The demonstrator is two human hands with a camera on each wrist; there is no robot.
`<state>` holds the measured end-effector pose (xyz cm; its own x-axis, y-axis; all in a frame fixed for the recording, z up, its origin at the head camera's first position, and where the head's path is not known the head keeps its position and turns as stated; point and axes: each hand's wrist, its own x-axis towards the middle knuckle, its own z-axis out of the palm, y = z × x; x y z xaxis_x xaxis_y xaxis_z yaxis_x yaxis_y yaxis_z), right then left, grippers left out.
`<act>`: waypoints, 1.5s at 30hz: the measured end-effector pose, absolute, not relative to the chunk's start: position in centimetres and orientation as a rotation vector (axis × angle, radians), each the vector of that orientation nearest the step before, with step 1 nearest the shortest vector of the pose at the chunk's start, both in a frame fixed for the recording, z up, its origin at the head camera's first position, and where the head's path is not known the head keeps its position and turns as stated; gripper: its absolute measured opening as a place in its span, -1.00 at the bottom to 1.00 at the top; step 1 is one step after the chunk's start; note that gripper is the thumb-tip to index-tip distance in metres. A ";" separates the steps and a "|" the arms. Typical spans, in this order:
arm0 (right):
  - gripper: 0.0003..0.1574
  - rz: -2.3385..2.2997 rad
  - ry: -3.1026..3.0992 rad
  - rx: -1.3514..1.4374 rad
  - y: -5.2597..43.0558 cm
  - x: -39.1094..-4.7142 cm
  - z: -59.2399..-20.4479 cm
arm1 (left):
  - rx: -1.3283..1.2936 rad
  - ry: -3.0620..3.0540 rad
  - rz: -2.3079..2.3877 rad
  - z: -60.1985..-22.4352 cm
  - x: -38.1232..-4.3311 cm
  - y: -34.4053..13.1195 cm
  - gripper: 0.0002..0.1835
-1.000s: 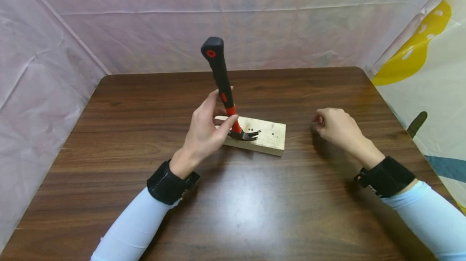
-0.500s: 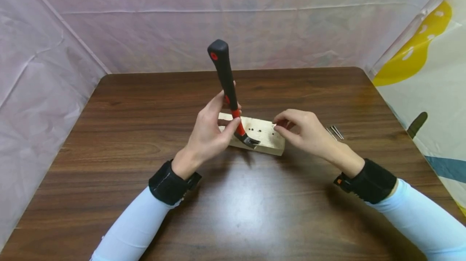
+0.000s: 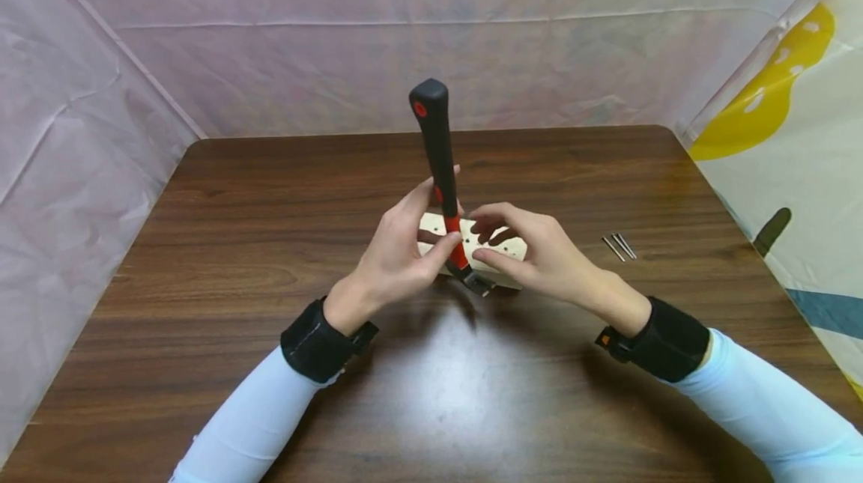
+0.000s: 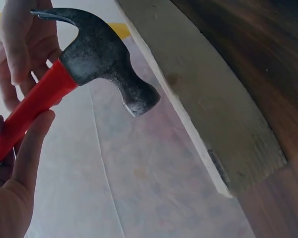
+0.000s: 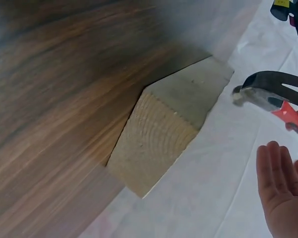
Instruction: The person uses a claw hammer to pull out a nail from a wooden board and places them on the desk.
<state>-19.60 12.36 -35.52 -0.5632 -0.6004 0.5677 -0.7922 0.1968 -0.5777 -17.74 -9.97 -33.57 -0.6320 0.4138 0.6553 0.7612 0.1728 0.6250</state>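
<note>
A claw hammer [image 3: 440,150] with a black and red handle stands nearly upright, head down, in my left hand [image 3: 401,243]. The left thumb and fingers grip the red neck just above the dark metal head [image 4: 99,49]. Under and behind it lies a pale wooden block [image 3: 515,247] with several small dark spots on its top. My right hand [image 3: 536,251] hovers over the block's right half, close to the hammer. Its fingers look relaxed and hold nothing in the right wrist view. The hands and hammer hide part of the block's top.
Several nails [image 3: 623,245] lie on the brown wooden table [image 3: 270,191] to the right of the block. Pale fabric [image 3: 303,71] hangs behind the table's far edge, and a patterned sheet [image 3: 809,191] hangs at the right.
My right hand has come left from beside the nails, uncovering them, to over the block. My left hand has carried the hammer rightward and slightly nearer, its head now at the block's front edge.
</note>
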 end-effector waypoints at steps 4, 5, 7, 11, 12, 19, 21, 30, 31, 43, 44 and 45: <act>-0.44 1.327 -2.204 1.361 12.1 -19.2 -35.5 | -1.178 -2.109 -1.404 -33.5 -17.7 -9.8 -0.18; -0.44 1.334 -2.187 1.369 12.1 -19.1 -35.5 | -1.194 -2.105 -1.390 -33.5 -17.7 -9.7 -0.19; -0.45 1.345 -2.156 1.380 12.0 -18.9 -35.5 | -1.217 -2.096 -1.376 -33.5 -17.6 -9.6 -0.21; -0.47 1.364 -2.125 1.380 11.9 -18.6 -35.5 | -1.254 -2.086 -1.385 -33.5 -17.5 -9.3 -0.23; -0.48 1.364 -2.124 1.372 11.9 -18.5 -35.6 | -1.261 -2.085 -1.393 -33.5 -17.5 -9.2 -0.24; -0.61 1.297 -2.121 1.320 12.1 -18.2 -35.8 | -1.295 -2.085 -1.423 -33.4 -17.4 -8.6 -0.27; -0.60 1.289 -2.108 1.330 12.2 -18.1 -35.9 | -1.306 -2.082 -1.432 -33.4 -17.4 -8.5 -0.28; -0.62 1.300 -2.030 1.351 12.4 -17.9 -35.8 | -1.353 -2.092 -1.463 -33.3 -17.3 -8.0 -0.29; -0.61 1.318 -2.023 1.347 12.4 -17.9 -35.8 | -1.357 -2.091 -1.462 -33.3 -17.3 -7.9 -0.29; -0.55 1.560 -2.063 1.313 12.5 -17.2 -36.3 | -1.409 -2.066 -1.373 -33.6 -17.6 -7.6 -0.31; -0.55 1.586 -2.068 1.304 12.5 -17.1 -36.3 | -1.405 -2.072 -1.383 -33.7 -17.6 -7.6 -0.33; -0.55 1.603 -2.075 1.292 12.5 -17.0 -36.4 | -1.401 -2.079 -1.392 -33.7 -17.6 -7.6 -0.35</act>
<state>-17.00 12.54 -36.39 -0.5902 -0.5008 0.6331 -0.7390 0.0196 -0.6734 -17.57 -7.65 -33.73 -0.4941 0.5640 0.6617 0.8266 0.0689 0.5585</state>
